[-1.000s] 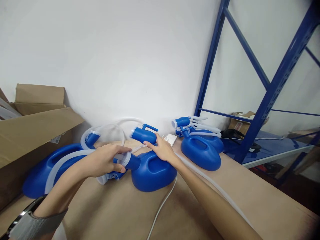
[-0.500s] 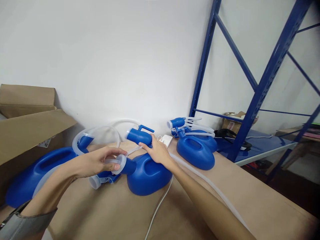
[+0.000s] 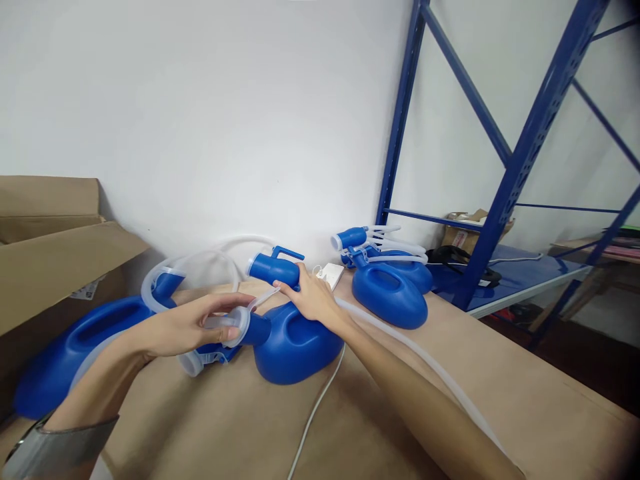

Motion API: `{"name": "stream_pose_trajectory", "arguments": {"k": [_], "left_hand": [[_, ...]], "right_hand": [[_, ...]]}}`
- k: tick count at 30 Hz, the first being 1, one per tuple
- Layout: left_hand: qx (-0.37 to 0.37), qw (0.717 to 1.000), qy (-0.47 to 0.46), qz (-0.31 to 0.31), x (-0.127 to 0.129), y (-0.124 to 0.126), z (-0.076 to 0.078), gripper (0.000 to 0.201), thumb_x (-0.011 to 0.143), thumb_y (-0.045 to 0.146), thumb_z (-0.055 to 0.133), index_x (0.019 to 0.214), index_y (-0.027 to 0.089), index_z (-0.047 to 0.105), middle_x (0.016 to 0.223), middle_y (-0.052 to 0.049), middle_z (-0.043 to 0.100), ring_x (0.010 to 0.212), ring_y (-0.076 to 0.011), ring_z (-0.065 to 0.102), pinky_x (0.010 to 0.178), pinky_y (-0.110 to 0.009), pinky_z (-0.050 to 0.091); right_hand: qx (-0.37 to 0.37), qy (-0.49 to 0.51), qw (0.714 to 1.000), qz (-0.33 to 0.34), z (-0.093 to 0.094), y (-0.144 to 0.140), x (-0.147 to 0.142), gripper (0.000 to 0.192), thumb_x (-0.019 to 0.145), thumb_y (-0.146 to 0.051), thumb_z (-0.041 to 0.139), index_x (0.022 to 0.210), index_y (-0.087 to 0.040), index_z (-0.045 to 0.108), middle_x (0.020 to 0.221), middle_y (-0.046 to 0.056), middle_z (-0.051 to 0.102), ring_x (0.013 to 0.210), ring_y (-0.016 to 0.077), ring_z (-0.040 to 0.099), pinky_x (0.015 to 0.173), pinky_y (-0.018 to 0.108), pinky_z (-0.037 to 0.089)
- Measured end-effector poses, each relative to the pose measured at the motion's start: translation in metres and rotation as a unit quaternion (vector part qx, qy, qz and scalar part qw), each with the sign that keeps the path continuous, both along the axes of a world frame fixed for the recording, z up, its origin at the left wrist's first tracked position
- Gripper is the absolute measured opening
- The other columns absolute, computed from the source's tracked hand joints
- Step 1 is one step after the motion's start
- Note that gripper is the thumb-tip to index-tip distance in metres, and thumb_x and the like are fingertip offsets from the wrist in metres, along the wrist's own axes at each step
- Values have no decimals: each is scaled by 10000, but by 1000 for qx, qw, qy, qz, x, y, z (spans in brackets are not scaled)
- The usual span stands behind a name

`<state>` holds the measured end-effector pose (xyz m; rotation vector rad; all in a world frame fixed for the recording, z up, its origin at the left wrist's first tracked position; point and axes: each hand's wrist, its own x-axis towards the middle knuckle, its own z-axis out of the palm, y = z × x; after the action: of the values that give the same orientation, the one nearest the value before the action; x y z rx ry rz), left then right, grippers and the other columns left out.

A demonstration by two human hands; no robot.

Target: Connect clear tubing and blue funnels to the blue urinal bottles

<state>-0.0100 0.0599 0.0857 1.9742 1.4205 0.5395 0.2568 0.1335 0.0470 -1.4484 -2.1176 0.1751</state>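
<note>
A blue urinal bottle [image 3: 295, 357] with a moulded grip lies on its side before me, its neck to the left. My left hand [image 3: 200, 325] pinches a translucent cap [image 3: 241, 327] at the mouth of that neck. From the cap a clear strap [image 3: 264, 298] stretches up to the thumb of my right hand [image 3: 313, 293], which is closed at the strap's end and lies over the top of the bottle; some of its fingers are hidden. Just behind is a blue funnel piece [image 3: 275, 268] with a handle, close to my right fingertips.
Another blue bottle [image 3: 95, 333] with a looped clear tube lies left, beside an open cardboard box [image 3: 70, 260]. More blue bottles [image 3: 390, 297] with tubes stand right. A white cable [image 3: 316, 410] and a long tube [image 3: 425, 360] cross the tabletop [image 3: 500, 373]. Blue shelving [image 3: 520, 153] rises at right.
The view has shifted slightly. My left hand has pressed the cap closer against the bottle's mouth, while my right hand stays about where it was on the strap.
</note>
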Motion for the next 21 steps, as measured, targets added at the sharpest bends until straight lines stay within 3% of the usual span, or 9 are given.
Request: {"name": "stream_pose_trajectory", "arguments": {"k": [4,8,12,17,21], "left_hand": [[65,997,35,-16,20,-6,9,698,785,680,713,1419,400,637,1458,-28,665,1340,-338,608,1029,-390,561],[156,983,98,-12,47,-3,8,491,913,671,511,1019,315,832,1092,-42,810,1014,-295,723,891,-361,558],[179,979,89,25,60,1,2,388,862,548,562,777,255,802,884,-48,802,814,-254,707,751,-339,534],[153,987,8,46,60,1,2,255,782,454,649,788,219,748,831,-55,786,807,-256,721,747,-348,560],[100,988,-102,54,55,0,6,297,801,467,675,947,213,723,889,-55,794,885,-266,750,789,-352,588]], "right_hand": [[0,5,1000,4,-2,2,1,775,964,-798,376,1428,-181,437,1190,200,741,1120,417,698,892,466,503],[-6,17,1000,24,-2,3,5,801,937,-831,390,1428,-202,455,1147,180,751,1086,413,710,880,467,513],[-44,54,993,100,2,5,13,850,883,-869,458,1454,-240,466,1168,143,747,1077,380,716,893,468,523],[-74,47,983,163,9,3,20,1128,603,-882,752,1499,-269,446,1342,137,684,1209,395,659,951,483,518],[-62,36,984,164,12,-2,19,1218,545,-850,808,1529,-245,419,1304,148,701,1185,399,672,934,481,524]]}}
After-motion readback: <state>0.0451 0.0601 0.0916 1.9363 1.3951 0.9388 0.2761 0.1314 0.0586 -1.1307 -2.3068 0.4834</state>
